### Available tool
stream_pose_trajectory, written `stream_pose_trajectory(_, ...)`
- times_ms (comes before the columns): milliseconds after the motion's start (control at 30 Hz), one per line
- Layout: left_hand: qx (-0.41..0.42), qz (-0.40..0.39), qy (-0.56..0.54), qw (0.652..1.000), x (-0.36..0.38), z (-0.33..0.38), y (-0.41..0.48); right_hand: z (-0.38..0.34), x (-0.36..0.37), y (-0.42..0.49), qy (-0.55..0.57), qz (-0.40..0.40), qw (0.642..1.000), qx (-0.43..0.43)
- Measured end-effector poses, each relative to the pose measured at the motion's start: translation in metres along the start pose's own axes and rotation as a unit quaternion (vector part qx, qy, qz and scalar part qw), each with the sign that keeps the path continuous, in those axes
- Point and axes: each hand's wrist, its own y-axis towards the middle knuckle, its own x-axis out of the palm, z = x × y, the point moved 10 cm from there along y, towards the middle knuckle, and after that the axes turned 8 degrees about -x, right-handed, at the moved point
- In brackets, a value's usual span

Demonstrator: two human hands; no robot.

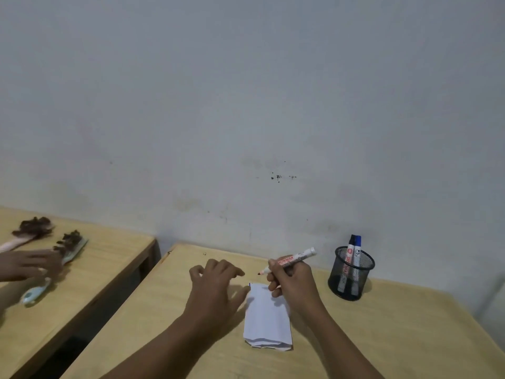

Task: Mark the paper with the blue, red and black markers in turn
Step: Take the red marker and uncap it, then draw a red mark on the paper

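On the table [382,337] before me lies the folded paper [269,318], white. My right hand [293,280] grips the uncapped red marker [289,260], tip raised just off the paper's far edge. My left hand [216,288] rests loosely spread, thumb touching the paper's left edge. Blue marker [357,250] and black marker [350,248] stand in the mesh cup [351,274] to the right. Another person's hand [30,265] reaches over the neighbouring table [103,258].

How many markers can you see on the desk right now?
3. The red marker is uncapped in the right hand, above the paper. Two capped markers stand in the mesh cup. More could be hidden inside it.
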Motion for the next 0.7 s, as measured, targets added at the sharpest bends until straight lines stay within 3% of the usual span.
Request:
stream_pose_trajectory(133,0.071,-0.114,0.042,0.990,0.013,0.030,-0.020,0.018,0.020,0.014,-0.046,-0.028,0.998,0.010)
stream_pose_trajectory(300,0.095,-0.181,0.073,0.976,0.033,0.019,-0.024,0.041,0.027,0.020,-0.170,-0.031,0.985,-0.005)
stream_pose_trajectory(700,0.079,-0.319,0.078,0.941,0.076,-0.008,-0.041,0.055,0.028,0.024,-0.176,-0.037,0.983,-0.043)
